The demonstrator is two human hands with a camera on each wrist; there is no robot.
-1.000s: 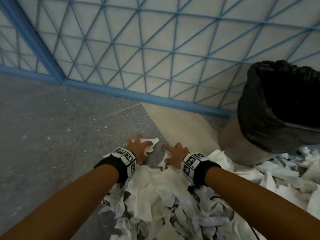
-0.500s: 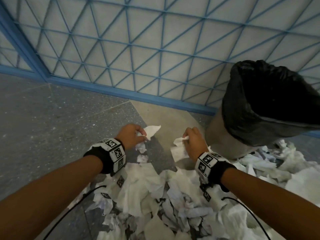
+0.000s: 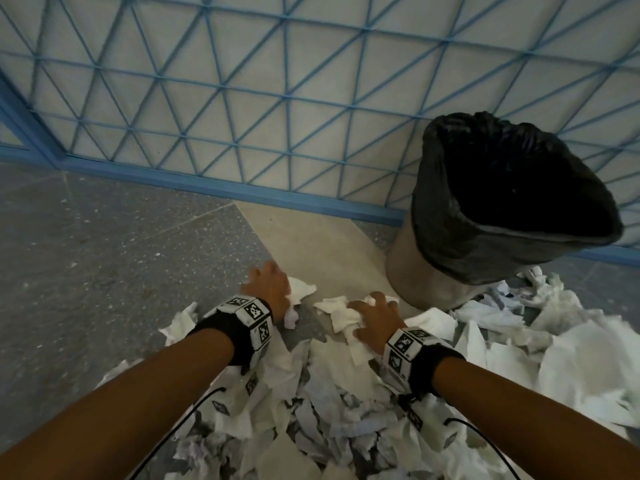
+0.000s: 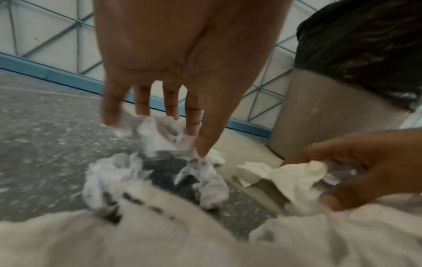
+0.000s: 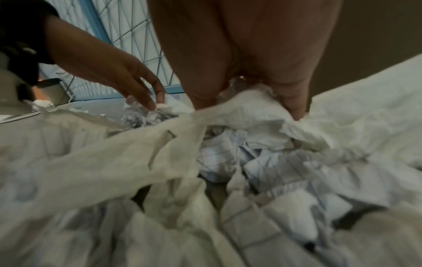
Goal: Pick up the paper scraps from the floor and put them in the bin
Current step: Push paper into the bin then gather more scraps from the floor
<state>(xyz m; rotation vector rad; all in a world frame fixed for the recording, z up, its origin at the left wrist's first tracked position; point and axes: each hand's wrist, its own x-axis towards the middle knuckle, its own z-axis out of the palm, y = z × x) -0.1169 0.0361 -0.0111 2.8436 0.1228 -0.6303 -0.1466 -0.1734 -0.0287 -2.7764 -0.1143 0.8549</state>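
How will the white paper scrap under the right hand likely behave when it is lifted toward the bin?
The white paper scrap is crumpled and folded under the right hand, so it probably stays limp and drapes. It looks thin, likely very light. Loose paper scraps overlap it, so neighbours may drag along or drop before reaching the bin.

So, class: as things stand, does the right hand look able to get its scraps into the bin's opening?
Probably yes. The right hand grips scraps beside the bin. Its black-lined opening sits uncovered above, with nothing between them.
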